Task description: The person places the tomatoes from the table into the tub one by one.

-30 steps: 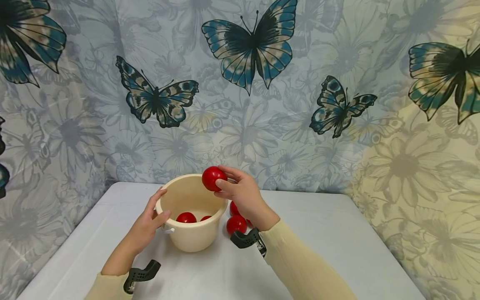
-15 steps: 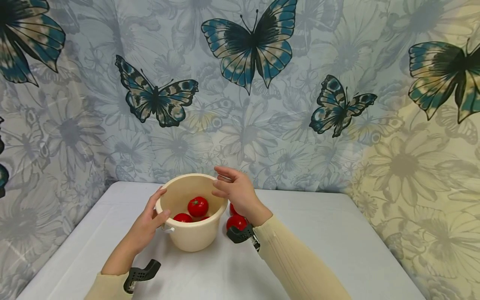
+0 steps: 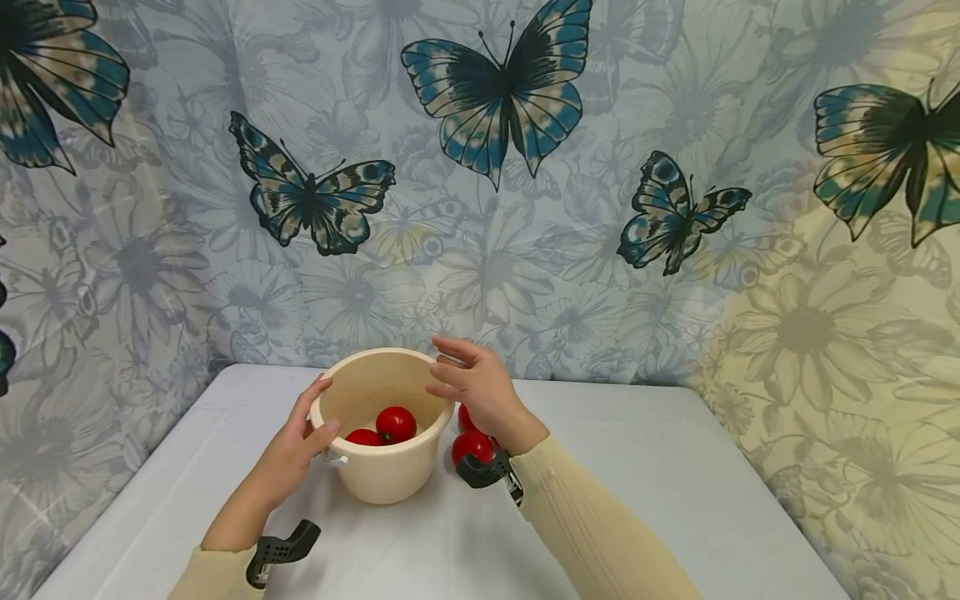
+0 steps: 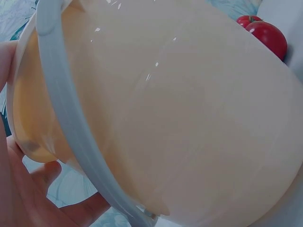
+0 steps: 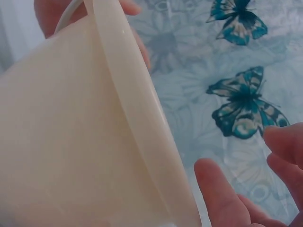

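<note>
A cream bucket [image 3: 390, 475] stands on the white table, its opening tipped slightly toward the head camera. My left hand [image 3: 288, 450] grips the rim on its left side, thumb over the front edge and fingers behind. In the left wrist view, the grey handle [image 4: 75, 118] hangs down along the bucket wall. Inside lie two visible red tomatoes, the nearer right one [image 3: 395, 425] and a left one [image 3: 363, 437] partly hidden by the rim. At the right rim, my right hand [image 3: 483, 392] hovers with loosely bent, parted fingers and nothing between them.
To the bucket's right, partly behind my right hand and wrist mount, more tomatoes [image 3: 472, 447] lie on the table [image 3: 645, 483]. A butterfly-patterned cloth [image 3: 495, 275] hangs behind and at both sides of the table.
My right hand has let go of a tomato above the bucket, and it has dropped in and settled lower beside the others. The left hand has stayed on the rim.
</note>
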`<state>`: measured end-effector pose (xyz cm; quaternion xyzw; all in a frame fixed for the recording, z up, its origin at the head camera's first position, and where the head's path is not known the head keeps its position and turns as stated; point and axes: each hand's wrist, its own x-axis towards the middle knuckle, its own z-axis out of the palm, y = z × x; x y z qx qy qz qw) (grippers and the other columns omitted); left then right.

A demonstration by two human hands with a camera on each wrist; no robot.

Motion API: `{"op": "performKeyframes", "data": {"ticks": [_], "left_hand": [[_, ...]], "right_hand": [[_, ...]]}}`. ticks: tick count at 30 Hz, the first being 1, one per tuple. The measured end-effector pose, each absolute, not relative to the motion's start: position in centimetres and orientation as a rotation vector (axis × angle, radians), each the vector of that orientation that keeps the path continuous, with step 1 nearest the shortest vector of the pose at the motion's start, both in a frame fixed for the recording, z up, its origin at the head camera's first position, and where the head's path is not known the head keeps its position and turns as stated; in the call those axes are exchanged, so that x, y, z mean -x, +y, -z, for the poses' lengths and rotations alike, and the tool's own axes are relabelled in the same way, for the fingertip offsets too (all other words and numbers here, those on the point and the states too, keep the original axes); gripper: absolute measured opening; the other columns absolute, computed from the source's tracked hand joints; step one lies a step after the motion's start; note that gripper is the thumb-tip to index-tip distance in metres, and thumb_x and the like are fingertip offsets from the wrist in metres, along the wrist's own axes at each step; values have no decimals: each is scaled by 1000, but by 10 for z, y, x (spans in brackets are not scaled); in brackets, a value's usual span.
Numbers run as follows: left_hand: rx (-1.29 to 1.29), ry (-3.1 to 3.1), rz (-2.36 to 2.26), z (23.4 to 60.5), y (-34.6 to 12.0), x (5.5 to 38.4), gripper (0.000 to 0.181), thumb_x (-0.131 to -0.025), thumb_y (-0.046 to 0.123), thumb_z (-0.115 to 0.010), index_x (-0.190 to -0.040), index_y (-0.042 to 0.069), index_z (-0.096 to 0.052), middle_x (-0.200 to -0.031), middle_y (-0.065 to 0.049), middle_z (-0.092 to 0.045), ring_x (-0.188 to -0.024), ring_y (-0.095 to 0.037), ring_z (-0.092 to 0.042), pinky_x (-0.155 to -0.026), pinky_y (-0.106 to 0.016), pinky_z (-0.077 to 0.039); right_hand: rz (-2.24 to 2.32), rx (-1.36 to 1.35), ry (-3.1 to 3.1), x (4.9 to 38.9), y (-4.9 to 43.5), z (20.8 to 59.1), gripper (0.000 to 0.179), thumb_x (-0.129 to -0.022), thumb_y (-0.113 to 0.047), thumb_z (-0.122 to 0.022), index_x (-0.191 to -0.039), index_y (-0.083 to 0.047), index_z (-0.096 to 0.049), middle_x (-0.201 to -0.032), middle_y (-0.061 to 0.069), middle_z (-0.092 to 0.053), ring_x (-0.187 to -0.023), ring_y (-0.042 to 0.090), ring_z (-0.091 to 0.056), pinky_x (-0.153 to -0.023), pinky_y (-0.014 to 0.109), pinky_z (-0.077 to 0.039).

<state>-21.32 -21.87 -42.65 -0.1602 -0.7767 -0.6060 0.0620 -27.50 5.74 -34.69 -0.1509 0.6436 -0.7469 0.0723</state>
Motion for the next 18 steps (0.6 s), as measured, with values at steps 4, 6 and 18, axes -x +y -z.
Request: {"op": "performKeyframes", "data": {"ticks": [4, 6, 18], "left_hand": [[471, -2360, 1828, 426, -218, 213, 66, -104, 20, -52, -158, 13, -14, -165, -15, 2, -136, -49, -32, -90, -19, -40], [465, -2365, 1826, 427, -218, 214, 66, -104, 20, -52, -158, 13, -14, -165, -14, 2, -137, -49, -32, -91, -20, -40], [468, -2371, 1815, 426, -220, 215, 67, -105, 20, -51, -159, 12, -13, -164, -15, 0, -136, -49, -33, -91, -20, -40]], "right_hand": [[2291, 433, 1899, 273, 66, 355, 43, -95, -5, -66, -138, -6, -58, -143, 10, -49, -131, 32, -47, -82, 45, -55], [2339, 413, 1858, 271, 75, 362, 44, -96, -5, -65, -139, -5, -55, -144, 11, -48, -132, 34, -46, -83, 46, -54], [2562, 231, 1661, 255, 154, 396, 47, -100, -3, -58, -145, -3, -46, -147, 15, -43, -136, 39, -40, -88, 50, -51]]}}
